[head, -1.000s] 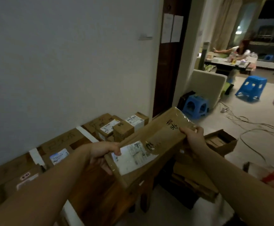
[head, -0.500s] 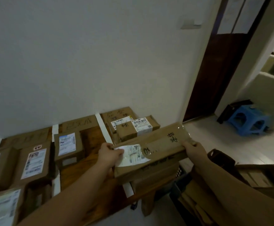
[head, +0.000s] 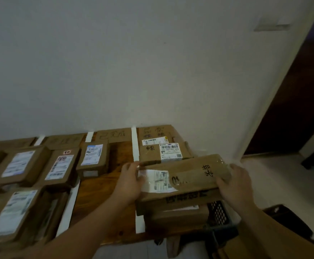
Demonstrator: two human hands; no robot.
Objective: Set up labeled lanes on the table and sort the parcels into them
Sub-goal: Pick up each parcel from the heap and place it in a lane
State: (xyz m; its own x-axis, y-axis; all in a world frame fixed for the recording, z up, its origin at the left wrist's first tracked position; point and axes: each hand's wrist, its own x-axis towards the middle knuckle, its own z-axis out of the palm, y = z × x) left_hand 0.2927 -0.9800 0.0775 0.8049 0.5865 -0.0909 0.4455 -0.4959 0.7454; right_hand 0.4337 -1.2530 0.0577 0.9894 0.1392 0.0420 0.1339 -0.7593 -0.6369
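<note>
I hold a long brown cardboard parcel [head: 193,174] with a white shipping label and black handwriting. My left hand [head: 131,181] grips its left end, my right hand [head: 234,181] its right end. It hovers over the rightmost lane of the wooden table [head: 113,176], just above another brown box [head: 180,200] lying there. Behind it sits a labelled parcel [head: 163,151]. White tape strips [head: 134,144] divide the table into lanes, each headed by a handwritten cardboard sign [head: 113,135]. Several labelled parcels [head: 94,158] lie in the lanes to the left.
A white wall rises behind the table. A dark wooden door [head: 290,109] stands to the right. A black perforated crate [head: 218,215] sits below the table's right end, with another dark container [head: 286,215] on the pale floor beside it.
My view swung left from the room toward the table. The parcel in both hands moved down and in over the rightmost lane, close above the box there.
</note>
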